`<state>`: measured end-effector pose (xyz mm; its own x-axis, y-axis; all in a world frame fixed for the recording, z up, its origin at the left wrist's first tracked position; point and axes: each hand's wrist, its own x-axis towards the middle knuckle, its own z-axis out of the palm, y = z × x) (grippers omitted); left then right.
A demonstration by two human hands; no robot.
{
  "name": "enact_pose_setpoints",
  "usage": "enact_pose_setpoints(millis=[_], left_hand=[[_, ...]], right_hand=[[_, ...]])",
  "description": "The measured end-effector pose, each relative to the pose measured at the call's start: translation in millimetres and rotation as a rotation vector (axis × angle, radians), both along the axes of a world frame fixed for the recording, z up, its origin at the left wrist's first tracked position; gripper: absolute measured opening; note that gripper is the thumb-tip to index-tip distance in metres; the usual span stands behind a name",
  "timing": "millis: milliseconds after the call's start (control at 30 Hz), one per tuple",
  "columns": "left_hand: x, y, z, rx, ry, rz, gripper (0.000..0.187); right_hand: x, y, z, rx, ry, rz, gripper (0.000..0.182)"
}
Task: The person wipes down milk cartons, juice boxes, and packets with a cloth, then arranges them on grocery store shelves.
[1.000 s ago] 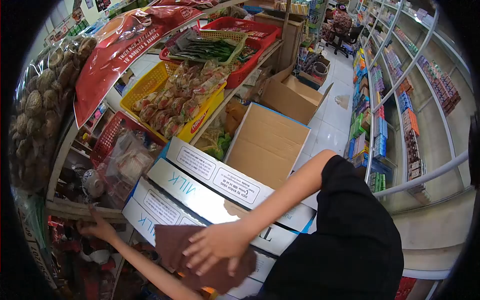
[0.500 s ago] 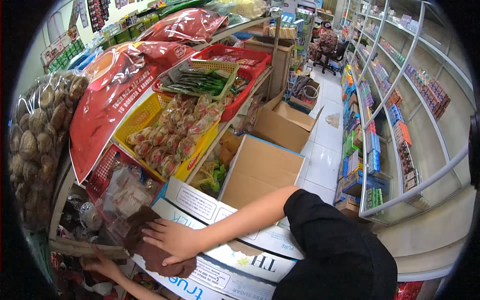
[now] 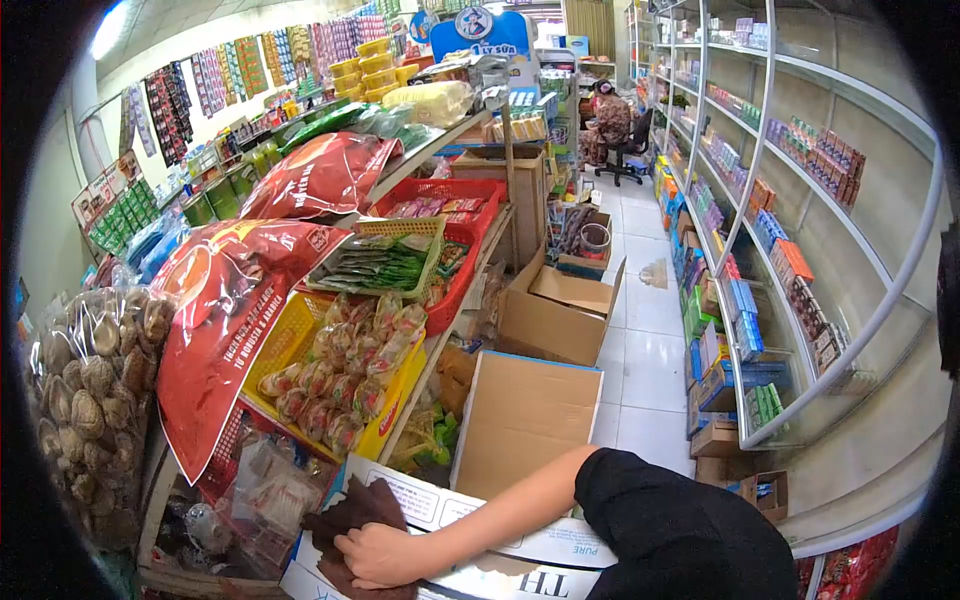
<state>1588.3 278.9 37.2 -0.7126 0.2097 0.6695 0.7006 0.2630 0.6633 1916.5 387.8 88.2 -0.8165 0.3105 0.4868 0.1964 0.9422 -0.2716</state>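
Observation:
My right hand (image 3: 380,556) presses down with its fingers curled into a dark brown cloth (image 3: 358,512). The cloth is bunched on a white printed milk carton (image 3: 490,575), and part of it spreads out beyond my knuckles. Blue and black lettering shows on the carton around my forearm. Just left of the cloth lie clear plastic packets (image 3: 268,490) in a red basket. Beyond the carton stands a plain brown cardboard panel (image 3: 525,420) with a blue edge. My left hand is out of view.
A yellow basket (image 3: 272,378) of wrapped round items and a bag of brown, ridged items (image 3: 95,400) stand at left. Large red bags (image 3: 235,300) lie behind them. An open box (image 3: 560,310) is by the aisle, with glass shelves (image 3: 790,250) at right. A person (image 3: 610,125) sits far back.
The view has tilted up, showing more of the shop. My right hand has gone from lying flat on the cloth to bunching it up. My left hand has left the view.

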Motion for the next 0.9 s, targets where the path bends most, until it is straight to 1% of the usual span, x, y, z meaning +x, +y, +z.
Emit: enact_pose_setpoints(millis=[67, 100, 133, 167, 267, 367, 467, 567, 667, 767, 867, 900], left_hand=[[1.2, -5.4, 4.9, -0.133, 0.144, 0.037, 0.089], [9.0, -5.9, 10.7, -0.082, 0.083, -0.003, 0.090], [34.6, -1.4, 30.5, -0.032, 0.022, -0.042, 0.091], [48.8, 0.8, 39.5, 0.019, -0.039, -0.079, 0.091], [29.3, -8.2, 22.9, -0.185, 0.046, 0.051, 0.090], [6.1, -11.3, 4.9, -0.385, 0.124, 0.173, 0.089], [2.6, -8.3, 1.0, -0.261, 0.162, 0.159, 0.084], [19.9, -1.5, 8.7, -0.060, 0.151, 0.102, 0.076], [49.2, 2.4, 35.6, 0.281, -0.322, -0.296, 0.065], [-29.1, -16.0, -26.7, -0.385, 0.433, 0.232, 0.057], [-35.4, -12.4, -27.5, -0.280, 0.706, 0.278, 0.057], [-26.2, -8.3, -20.1, -0.099, 0.409, 0.094, 0.059]], right_hand=[[5.1, 4.6, 1.8, -0.057, -0.005, 0.048, 0.041], [6.7, 7.0, 1.5, -0.069, -0.004, 0.064, 0.041], [8.1, 9.3, 0.9, -0.083, -0.003, 0.082, 0.042], [9.1, 11.2, 0.7, -0.097, -0.003, 0.100, 0.042], [8.1, 14.8, 2.4, -0.197, -0.055, 0.114, 0.044], [9.9, 18.1, 4.1, -0.245, -0.010, 0.117, 0.044], [13.1, 21.2, 9.2, -0.269, -0.037, 0.161, 0.047], [6.9, 22.7, -6.0, -0.228, 0.024, 0.157, 0.051], [8.3, 25.5, -2.4, -0.272, -0.004, 0.162, 0.051], [11.6, 25.5, 5.5, -0.295, -0.028, 0.166, 0.052], [7.6, 27.3, 0.5, -0.293, -0.050, 0.163, 0.052], [8.3, 28.5, -0.6, -0.296, -0.031, 0.169, 0.053]])
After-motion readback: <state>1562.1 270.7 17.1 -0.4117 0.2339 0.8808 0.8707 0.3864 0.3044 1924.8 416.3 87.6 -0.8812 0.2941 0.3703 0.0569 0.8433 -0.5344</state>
